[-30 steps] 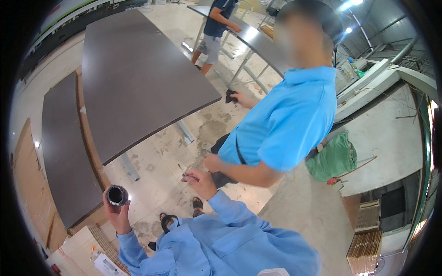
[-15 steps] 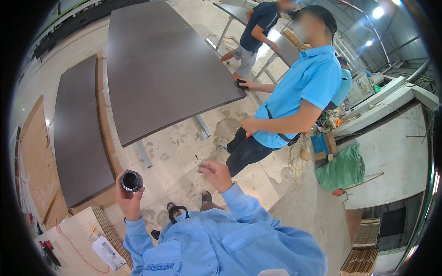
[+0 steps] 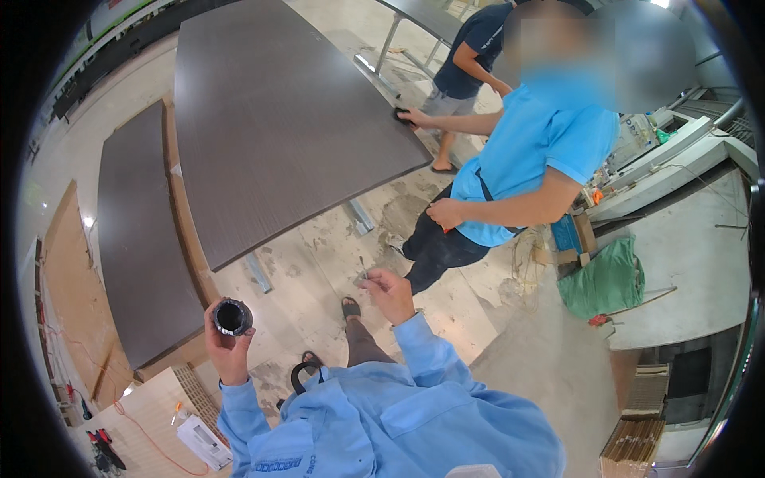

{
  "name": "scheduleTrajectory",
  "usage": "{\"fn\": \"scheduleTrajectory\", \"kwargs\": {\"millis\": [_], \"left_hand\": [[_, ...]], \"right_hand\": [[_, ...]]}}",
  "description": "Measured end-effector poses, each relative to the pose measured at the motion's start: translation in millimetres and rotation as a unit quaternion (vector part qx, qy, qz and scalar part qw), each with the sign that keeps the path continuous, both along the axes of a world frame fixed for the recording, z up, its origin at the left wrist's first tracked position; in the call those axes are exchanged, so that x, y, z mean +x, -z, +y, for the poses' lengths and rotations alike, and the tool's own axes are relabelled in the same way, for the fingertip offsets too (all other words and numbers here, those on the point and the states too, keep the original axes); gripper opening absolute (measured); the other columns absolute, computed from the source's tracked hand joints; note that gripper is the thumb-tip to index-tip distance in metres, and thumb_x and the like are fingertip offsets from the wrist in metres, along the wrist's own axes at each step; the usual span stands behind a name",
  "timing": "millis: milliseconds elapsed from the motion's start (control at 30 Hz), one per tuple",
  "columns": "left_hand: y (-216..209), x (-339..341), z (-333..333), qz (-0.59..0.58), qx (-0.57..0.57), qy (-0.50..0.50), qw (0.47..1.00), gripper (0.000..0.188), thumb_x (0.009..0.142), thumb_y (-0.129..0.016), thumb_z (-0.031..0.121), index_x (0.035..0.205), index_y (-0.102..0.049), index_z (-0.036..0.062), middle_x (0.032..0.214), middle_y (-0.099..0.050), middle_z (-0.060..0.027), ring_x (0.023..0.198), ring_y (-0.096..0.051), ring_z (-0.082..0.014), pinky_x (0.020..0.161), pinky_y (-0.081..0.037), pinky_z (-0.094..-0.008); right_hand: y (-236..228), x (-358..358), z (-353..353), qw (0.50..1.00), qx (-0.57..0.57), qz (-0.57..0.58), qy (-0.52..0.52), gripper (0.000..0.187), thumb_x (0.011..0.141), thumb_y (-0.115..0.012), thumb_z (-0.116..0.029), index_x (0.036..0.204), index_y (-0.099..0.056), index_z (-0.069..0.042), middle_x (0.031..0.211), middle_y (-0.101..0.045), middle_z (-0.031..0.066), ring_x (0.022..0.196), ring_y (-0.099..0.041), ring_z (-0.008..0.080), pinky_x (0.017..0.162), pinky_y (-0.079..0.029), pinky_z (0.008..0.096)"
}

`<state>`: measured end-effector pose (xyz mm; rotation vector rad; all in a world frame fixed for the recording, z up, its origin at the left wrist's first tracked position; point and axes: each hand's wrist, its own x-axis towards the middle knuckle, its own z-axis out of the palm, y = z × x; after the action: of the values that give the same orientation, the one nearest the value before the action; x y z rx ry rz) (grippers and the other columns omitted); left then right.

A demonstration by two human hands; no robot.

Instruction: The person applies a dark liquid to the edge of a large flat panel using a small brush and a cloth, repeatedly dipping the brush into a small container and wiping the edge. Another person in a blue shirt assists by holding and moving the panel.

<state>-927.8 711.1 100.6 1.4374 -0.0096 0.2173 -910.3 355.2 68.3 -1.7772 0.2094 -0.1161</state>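
My left hand [image 3: 229, 356] is wrapped round a black round cup [image 3: 233, 318], held upright with its open mouth toward me and its inside dark. In front of my chest, my right hand [image 3: 391, 296] pinches a thin short stick with a dark tip [image 3: 362, 263], pointing up; its exact kind is too small to tell. Ahead of both hands lies a large dark brown panel [image 3: 279, 127], raised on metal supports. A co-worker in a light blue shirt [image 3: 542, 135] stands at its right edge, one hand on a small black object [image 3: 403, 115] on the panel.
Another dark panel [image 3: 143, 239] lies on cardboard to the left. A light bench [image 3: 143, 410] at lower left carries red-handled pliers [image 3: 105, 448] and a white paper [image 3: 202, 442]. A green sack [image 3: 603, 275] lies to the right. A second person in dark clothing [image 3: 482, 40] stands behind the co-worker.
The co-worker's hand with the black object has moved farther up along the panel's edge. My right hand has shifted slightly right with the stick; my left still holds the cup. My feet have moved.
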Motion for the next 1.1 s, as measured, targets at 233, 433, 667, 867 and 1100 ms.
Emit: {"fn": "scheduleTrajectory", "kwargs": {"millis": [233,433,667,867,1100], "left_hand": [[-30.1,50.7,-32.0,0.009,0.034,-0.031,0.999,0.073,0.081,-0.082,-0.002,0.146,-0.049,0.0012,0.137,-0.058,-0.0079,0.127,-0.057,-0.0188,0.108,-0.050,-0.0344],[-50.6,82.4,-66.4,0.011,0.065,-0.061,0.996,0.071,0.083,-0.078,0.000,0.147,-0.049,0.0005,0.139,-0.059,-0.0108,0.128,-0.060,-0.0222,0.109,-0.049,-0.0352],[-66.1,103.7,-117.4,0.009,0.083,-0.085,0.993,0.070,0.082,-0.082,0.005,0.145,-0.051,-0.0003,0.136,-0.060,-0.0117,0.127,-0.061,-0.0239,0.109,-0.049,-0.0364],[-60.7,118.8,-141.5,0.013,0.074,-0.092,0.993,0.072,0.082,-0.086,0.009,0.144,-0.052,-0.0002,0.136,-0.060,-0.0105,0.125,-0.062,-0.0236,0.108,-0.050,-0.0364],[-56.0,133.8,-144.0,0.005,0.078,-0.077,0.994,0.070,0.082,-0.082,0.005,0.144,-0.051,-0.0007,0.138,-0.059,-0.0107,0.129,-0.062,-0.0278,0.109,-0.050,-0.0381]], "right_hand": [[-13.1,99.9,-65.5,0.998,-0.010,-0.059,0.032,0.017,0.096,-0.069,-0.002,0.112,-0.069,0.004,0.097,-0.081,0.0110,0.090,-0.075,0.0119,0.080,-0.058,0.0272],[-13.5,170.5,-136.1,0.992,0.069,-0.099,0.035,0.011,0.098,-0.069,0.000,0.108,-0.069,0.005,0.098,-0.079,0.0109,0.090,-0.075,0.0144,0.083,-0.057,0.0262],[-6.3,215.8,-179.2,0.992,0.079,-0.094,0.039,0.012,0.096,-0.071,0.000,0.107,-0.070,0.004,0.092,-0.078,0.0097,0.088,-0.075,0.0133,0.080,-0.058,0.0270],[-14.0,247.4,-207.0,0.979,0.147,-0.103,0.098,0.008,0.098,-0.069,0.000,0.104,-0.070,0.005,0.091,-0.078,0.0101,0.089,-0.075,0.0141,0.080,-0.058,0.0278],[-13.8,275.1,-255.2,0.955,-0.128,-0.113,0.242,0.015,0.086,-0.079,-0.007,0.100,-0.074,-0.007,0.105,-0.077,0.0138,0.091,-0.074,0.0316,0.086,-0.058,0.0399]]}}
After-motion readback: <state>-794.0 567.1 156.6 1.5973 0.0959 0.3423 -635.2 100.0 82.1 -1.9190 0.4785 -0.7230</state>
